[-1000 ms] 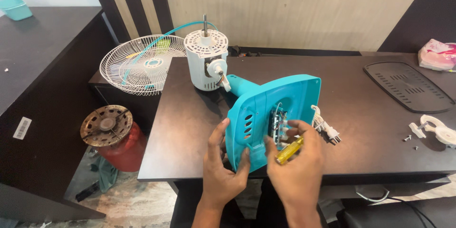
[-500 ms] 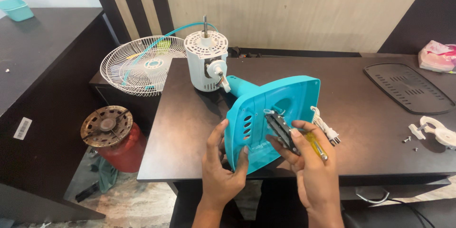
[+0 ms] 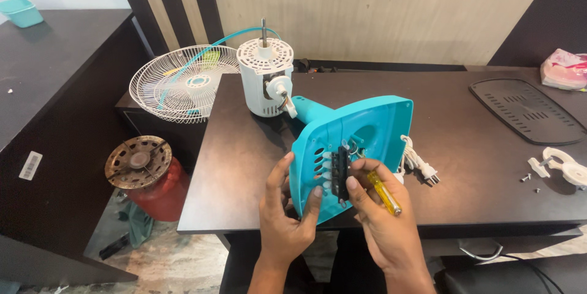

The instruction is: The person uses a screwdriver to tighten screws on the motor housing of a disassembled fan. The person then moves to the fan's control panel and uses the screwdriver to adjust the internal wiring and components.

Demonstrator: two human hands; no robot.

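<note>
Seen from the head camera, a person's left hand (image 3: 286, 220) grips the lower left edge of a turquoise fan base (image 3: 361, 141), which stands tilted on its edge at the front of a dark brown table (image 3: 477, 147), underside turned toward the camera. The right hand (image 3: 382, 220) is closed around a yellow-handled screwdriver (image 3: 384, 192) while its fingertips pinch a black switch block (image 3: 342, 173) set against the underside of the base, beside a row of white buttons (image 3: 327, 174). The neck of the base runs up to a white fan motor (image 3: 265, 80) standing upright on the table's far left corner, shaft pointing up. A white power cord with plug (image 3: 417, 162) lies coiled just right of the base. Farther right on the table rest a black perforated cover plate (image 3: 526, 110), a white plastic part (image 3: 565, 168) with small screws (image 3: 526, 178) near it, and a pink packet (image 3: 564, 69) at the far edge. Left of the table, a white wire fan guard (image 3: 183, 83) leans on a low ledge, with a rusty burner atop a red cylinder (image 3: 143, 174) on the floor below. A small teal container (image 3: 21, 11) sits on the dark cabinet at far left.
</note>
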